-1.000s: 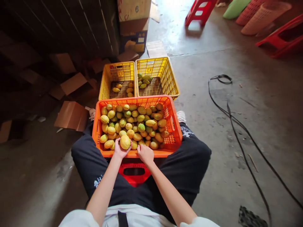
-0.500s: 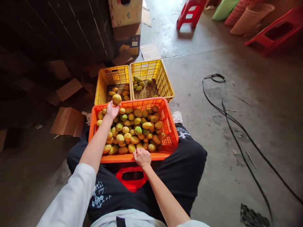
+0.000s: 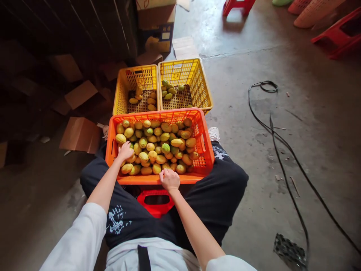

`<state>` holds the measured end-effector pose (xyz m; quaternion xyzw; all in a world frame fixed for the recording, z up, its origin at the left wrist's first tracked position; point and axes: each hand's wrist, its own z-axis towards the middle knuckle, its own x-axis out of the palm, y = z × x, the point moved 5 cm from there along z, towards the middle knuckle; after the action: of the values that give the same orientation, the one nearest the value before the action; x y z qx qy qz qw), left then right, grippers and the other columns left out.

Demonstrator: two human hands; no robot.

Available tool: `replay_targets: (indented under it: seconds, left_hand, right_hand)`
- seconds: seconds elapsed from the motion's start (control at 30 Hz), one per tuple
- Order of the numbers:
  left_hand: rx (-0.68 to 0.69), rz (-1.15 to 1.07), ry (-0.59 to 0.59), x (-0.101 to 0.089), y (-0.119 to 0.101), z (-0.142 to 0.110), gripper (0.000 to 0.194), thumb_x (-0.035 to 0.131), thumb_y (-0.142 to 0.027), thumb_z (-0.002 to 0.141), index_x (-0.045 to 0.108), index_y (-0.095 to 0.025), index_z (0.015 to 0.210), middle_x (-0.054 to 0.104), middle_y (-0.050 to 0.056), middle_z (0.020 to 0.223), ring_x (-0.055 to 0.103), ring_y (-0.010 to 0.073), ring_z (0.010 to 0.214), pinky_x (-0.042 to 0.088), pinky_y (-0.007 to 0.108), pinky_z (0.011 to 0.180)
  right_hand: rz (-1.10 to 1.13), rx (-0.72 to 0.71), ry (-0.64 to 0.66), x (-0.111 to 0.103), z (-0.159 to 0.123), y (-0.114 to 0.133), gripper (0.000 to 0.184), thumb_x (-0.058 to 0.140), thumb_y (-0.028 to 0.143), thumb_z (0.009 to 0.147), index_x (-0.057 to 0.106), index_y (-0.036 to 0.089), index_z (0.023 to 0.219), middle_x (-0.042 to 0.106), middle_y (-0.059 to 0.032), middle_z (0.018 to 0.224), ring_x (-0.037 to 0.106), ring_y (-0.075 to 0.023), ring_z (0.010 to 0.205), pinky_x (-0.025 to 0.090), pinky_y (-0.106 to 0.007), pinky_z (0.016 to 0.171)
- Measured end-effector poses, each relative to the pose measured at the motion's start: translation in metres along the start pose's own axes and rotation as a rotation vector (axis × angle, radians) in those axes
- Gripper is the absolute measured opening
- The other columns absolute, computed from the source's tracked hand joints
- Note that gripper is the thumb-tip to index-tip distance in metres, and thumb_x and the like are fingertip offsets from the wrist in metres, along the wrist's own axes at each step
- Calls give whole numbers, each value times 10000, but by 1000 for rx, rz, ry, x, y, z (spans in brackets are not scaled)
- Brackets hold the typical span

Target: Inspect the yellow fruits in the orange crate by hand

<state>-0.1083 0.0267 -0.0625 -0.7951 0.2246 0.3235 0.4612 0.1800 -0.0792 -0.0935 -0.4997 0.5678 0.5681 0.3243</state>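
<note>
An orange plastic crate (image 3: 158, 180) full of oval yellow and green fruits (image 3: 152, 155) rests between my knees. My left hand (image 3: 126, 151) is down among the fruits on its left side. Its fingers are bent and drawn together, with the tips hidden, so what they hold is unclear. On the near rim, my right hand (image 3: 170, 179) has its fingers curled over the edge. Behind stand two yellow crates. The left yellow crate (image 3: 120, 94) holds a few yellowish fruits and a blurred one in motion (image 3: 139, 89); the right yellow crate (image 3: 200, 81) holds several greener fruits (image 3: 168, 90).
A red stool (image 3: 155, 209) is beneath me. Cardboard pieces (image 3: 80, 134) lie on the left, and stacked boxes (image 3: 158, 32) stand behind the crates. A black cable (image 3: 287, 150) runs over the floor at right. More red stools (image 3: 239, 6) and baskets (image 3: 317, 13) stand farther back.
My left hand has let go of a round yellowish fruit over the left yellow crate and come back down into the orange crate. My right hand stays on the rim. The view has tilted down slightly.
</note>
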Motion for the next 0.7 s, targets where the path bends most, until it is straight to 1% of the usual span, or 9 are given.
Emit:
replay_targets:
  seconds: [0.03, 0.07, 0.1, 0.17, 0.27, 0.4, 0.57, 0.63, 0.7]
  left_hand:
    - [38, 129, 67, 3, 5, -9, 573, 764, -192, 854, 722, -192, 1425, 630, 204, 1648, 434, 397, 1657, 167, 648, 1401]
    - [141, 492, 202, 11, 8, -18, 637, 754, -202, 885, 658, -217, 1515, 596, 194, 1683, 420, 383, 1665, 228, 641, 1388]
    - [161, 580, 232, 13, 12, -24, 717, 809, -141, 829, 655, -212, 1526, 574, 204, 1697, 427, 388, 1653, 238, 615, 1389]
    - [173, 714, 260, 19, 17, -31, 746, 782, -73, 839, 627, -192, 1558, 556, 226, 1689, 460, 388, 1609, 345, 567, 1340]
    - [115, 791, 235, 25, 24, -31, 651, 686, -16, 889, 643, -172, 1519, 552, 244, 1650, 501, 390, 1531, 469, 525, 1227]
    - [30, 865, 218, 30, 33, -32, 548, 695, -73, 931, 645, -183, 1465, 589, 240, 1578, 515, 409, 1485, 523, 534, 1147]
    - [-4, 869, 229, 36, 42, -49, 498, 661, -284, 1042, 584, -131, 1510, 641, 249, 1463, 616, 394, 1357, 543, 509, 1110]
    - [-1, 855, 242, 41, 42, -58, 496, 632, -282, 1052, 573, -137, 1523, 635, 235, 1470, 619, 377, 1355, 545, 479, 1103]
    - [2, 825, 261, 47, 39, -66, 530, 641, -226, 1021, 560, -156, 1540, 597, 229, 1527, 590, 378, 1394, 539, 465, 1106]
  right_hand:
    - [-1, 3, 4, 0, 0, 0, 273, 595, 191, 1016, 805, 183, 842, 807, -99, 821, 683, -208, 757, 327, -335, 685]
    - [-2, 5, 5, 1, -1, 0, 274, 594, 190, 1016, 807, 183, 844, 810, -100, 825, 685, -208, 758, 329, -334, 687]
    - [-4, 6, 5, 1, -1, -1, 275, 595, 191, 1016, 808, 183, 843, 812, -99, 826, 686, -207, 758, 331, -333, 689]
    - [-10, 7, 1, 1, -2, -1, 274, 598, 194, 1014, 807, 184, 836, 811, -98, 821, 683, -206, 751, 334, -330, 691]
    - [-15, 10, 6, 0, -2, -2, 277, 596, 189, 1008, 804, 185, 825, 803, -98, 809, 676, -205, 743, 334, -325, 686]
    - [-7, 33, 66, -5, -1, 0, 287, 580, 202, 1026, 818, 180, 867, 810, -108, 845, 688, -211, 767, 347, -320, 691]
    - [-7, 151, 261, -16, 3, 6, 346, 513, 238, 1085, 849, 171, 1037, 854, -138, 1023, 774, -246, 952, 429, -312, 776]
    - [0, 192, 351, -20, 5, 9, 393, 467, 260, 1110, 847, 163, 1124, 858, -149, 1111, 790, -264, 1047, 467, -318, 826]
    - [12, 230, 424, -21, 8, 10, 437, 425, 276, 1126, 832, 143, 1213, 847, -167, 1223, 786, -282, 1155, 496, -327, 869]
